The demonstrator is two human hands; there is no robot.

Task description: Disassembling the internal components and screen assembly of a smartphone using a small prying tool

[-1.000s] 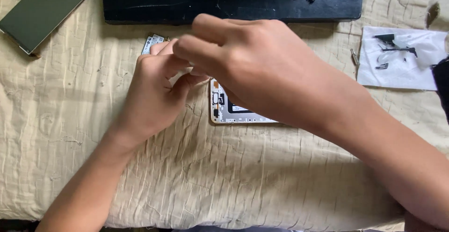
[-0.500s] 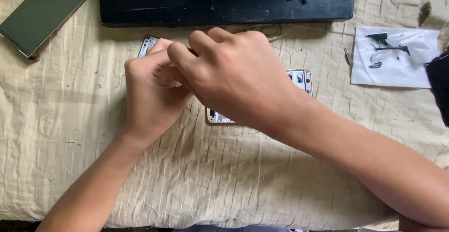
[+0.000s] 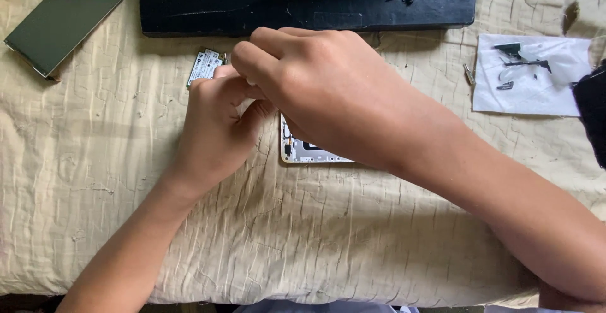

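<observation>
An opened phone (image 3: 305, 153) with a white frame and its inner parts showing lies on the beige cloth (image 3: 353, 237). Only its lower left part is visible under my hands. My left hand (image 3: 218, 124) is curled over the phone's left end, fingers bent inward. My right hand (image 3: 322, 89) reaches across from the right, its fingertips closed and meeting the left hand's fingers above that end. Whatever small thing may be pinched between the fingertips is hidden. A small pale component (image 3: 205, 67) lies just beyond my left hand.
A long black board (image 3: 303, 4) with small bits on it lies along the far edge. A dark phone screen (image 3: 63, 21) rests at the far left. White paper (image 3: 543, 89) with small dark parts sits at the right, next to a black object (image 3: 593, 114).
Both hands stay joined over the phone's left end. My right forearm now covers the phone's right corner, which showed half a second ago.
</observation>
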